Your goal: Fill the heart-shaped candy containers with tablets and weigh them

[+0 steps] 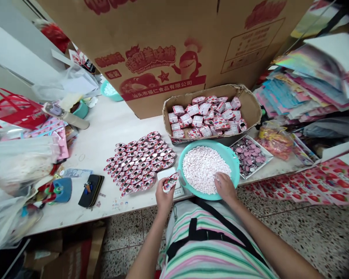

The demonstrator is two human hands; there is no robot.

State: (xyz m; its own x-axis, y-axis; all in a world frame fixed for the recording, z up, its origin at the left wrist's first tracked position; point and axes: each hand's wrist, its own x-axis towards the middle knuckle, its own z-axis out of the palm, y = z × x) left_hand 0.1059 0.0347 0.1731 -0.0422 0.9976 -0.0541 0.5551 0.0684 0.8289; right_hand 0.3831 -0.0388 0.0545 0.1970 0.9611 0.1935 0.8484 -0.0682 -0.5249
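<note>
My left hand (164, 197) grips a small red-and-white printed packet (171, 182), its dark opening facing up, above a white device like a scale (177, 191). In the turquoise basin (235, 170), my right hand (226, 188) has its fingers curled at the small white candies (202, 164); the fingertips are partly hidden among them. Left of my hands, many similar packets (141, 162) stand in tight rows with their openings up. Behind the basin, a cut-down cardboard box (170, 133) contains a heap of closed packets (205, 116).
A white tray (260, 159) of pink and silver discs sits right of the basin. A tall carton (163, 35) rises behind. Stacked printed sheets (305, 97) crowd the right. A black wallet (91, 190), a beige bottle (75, 120) and plastic bags (23, 170) lie left.
</note>
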